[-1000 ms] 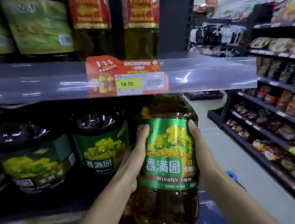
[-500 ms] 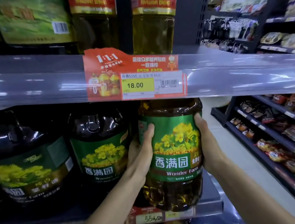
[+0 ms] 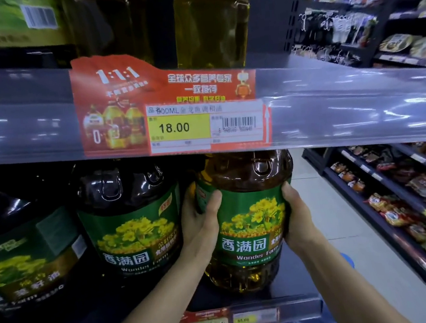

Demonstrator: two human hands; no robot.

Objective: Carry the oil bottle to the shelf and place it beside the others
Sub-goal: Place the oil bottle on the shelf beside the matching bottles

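A big amber oil bottle (image 3: 248, 221) with a green "Wonder Farm" label stands at the right end of the lower shelf (image 3: 296, 295). My left hand (image 3: 200, 224) grips its left side, squeezed between it and the neighbouring bottle. My right hand (image 3: 296, 218) clasps its right side. Its base looks to rest on the shelf board, upright. Right beside it on the left stands a matching green-labelled bottle (image 3: 131, 223), and a darker jug (image 3: 22, 249) sits further left.
The upper shelf edge (image 3: 346, 103) with a red 18.00 price tag (image 3: 174, 115) hangs just above the bottle's top. Yellow oil bottles (image 3: 212, 26) stand on it. An aisle floor (image 3: 327, 217) and snack shelves (image 3: 412, 218) lie to the right.
The bottle has gone up and forward from in front of the shelf onto the lower shelf board, next to the matching bottle. Both hands have stayed on its sides.
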